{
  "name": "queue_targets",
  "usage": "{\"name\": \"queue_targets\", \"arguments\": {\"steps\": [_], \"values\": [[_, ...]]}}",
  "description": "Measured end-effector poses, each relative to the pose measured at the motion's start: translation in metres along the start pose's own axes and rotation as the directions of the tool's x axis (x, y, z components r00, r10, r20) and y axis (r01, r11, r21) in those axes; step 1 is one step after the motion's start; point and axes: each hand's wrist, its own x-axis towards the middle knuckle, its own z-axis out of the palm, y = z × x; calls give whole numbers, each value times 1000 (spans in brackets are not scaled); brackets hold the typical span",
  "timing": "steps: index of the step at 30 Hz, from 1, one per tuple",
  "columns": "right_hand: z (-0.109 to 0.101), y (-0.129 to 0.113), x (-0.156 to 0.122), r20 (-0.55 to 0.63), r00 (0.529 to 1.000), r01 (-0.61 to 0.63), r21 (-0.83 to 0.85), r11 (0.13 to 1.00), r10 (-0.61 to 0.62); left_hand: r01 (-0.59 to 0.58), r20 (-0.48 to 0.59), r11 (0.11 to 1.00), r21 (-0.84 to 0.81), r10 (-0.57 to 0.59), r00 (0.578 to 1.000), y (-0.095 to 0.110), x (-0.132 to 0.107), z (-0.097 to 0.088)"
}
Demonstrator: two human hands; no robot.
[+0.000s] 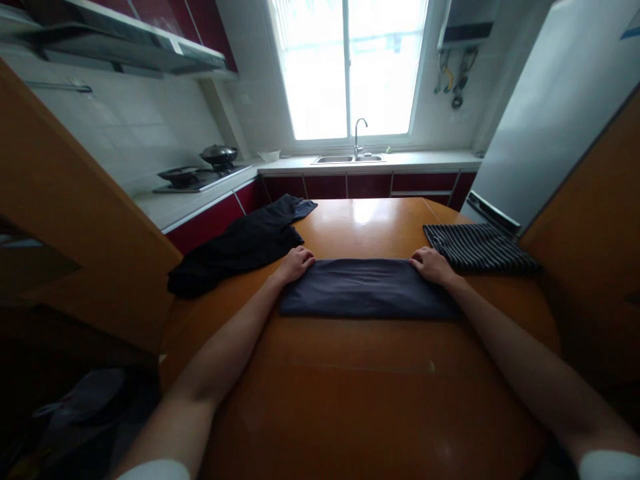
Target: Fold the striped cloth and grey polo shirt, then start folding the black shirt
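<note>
At the cloth's far left corner: left hand [296, 263], knuckles up, fingers curled closed over the fabric's edge.
At the cloth's far right corner: right hand [432, 264], same pose, fingers bent down and gripping the corner.
Hands to each other: well apart, level, one at each end of the cloth's far edge.
Arms: both bare forearms stretch forward and converge slightly, elbows low near the bottom of the view, white sleeve ends just showing.
Folded dark cloth [367, 290]: a flat blue-grey rectangle, lying crosswise in the middle of the surface [350, 393], smooth between the two hands.
Black garment [240, 250]: loose and crumpled, just beside the left hand, trailing over the surface's left edge.
Striped cloth [477, 248]: folded flat, just beside the right hand, at the right edge.
Surface: orange-brown wood, glossy, catching window light at the far end.
Beyond: red-fronted counter with a sink [347, 159] and tap [359, 133] under a bright window [350, 67].
Left wall: stove with a wok [219, 156] beneath a range hood [125, 40].
Right: pale fridge [550, 113].
</note>
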Motion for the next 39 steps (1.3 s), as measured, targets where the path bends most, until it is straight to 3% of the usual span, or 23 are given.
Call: {"name": "queue_targets", "arguments": {"steps": [7,12,18,20,24,26,29,32,34,37,39], "values": [[-16,20,11,163,986,-57,134,989,35,68,280,982,-178,-16,960,-2,15,-23],[-25,18,9,226,974,-26,107,994,2,14,303,980,-196,47,952,5,15,-35],[-33,15,6,186,982,-52,159,986,22,81,383,954,-288,37,923,9,11,-54],[-31,15,7,137,989,-74,181,981,49,165,457,930,-328,3,890,7,8,-62],[-24,12,8,76,996,-60,223,973,44,302,650,898,-319,-25,760,-2,0,-71],[-21,7,7,63,996,-80,184,980,70,275,642,924,-266,-43,766,-6,0,-72],[-21,-7,2,-44,988,-151,-8,988,151,237,546,969,-73,-160,822,-2,5,-71],[-17,-38,-8,-178,978,-131,-106,986,110,197,326,962,191,-252,911,29,7,-58],[-9,-70,-18,-203,979,-2,-36,999,-6,84,185,965,248,-132,974,65,2,-37],[10,-118,-34,-125,963,252,92,963,-240,-175,186,977,122,151,971,125,-11,9],[23,-138,-41,-3,955,295,145,944,-298,-235,228,969,80,211,950,153,-21,35]]}}
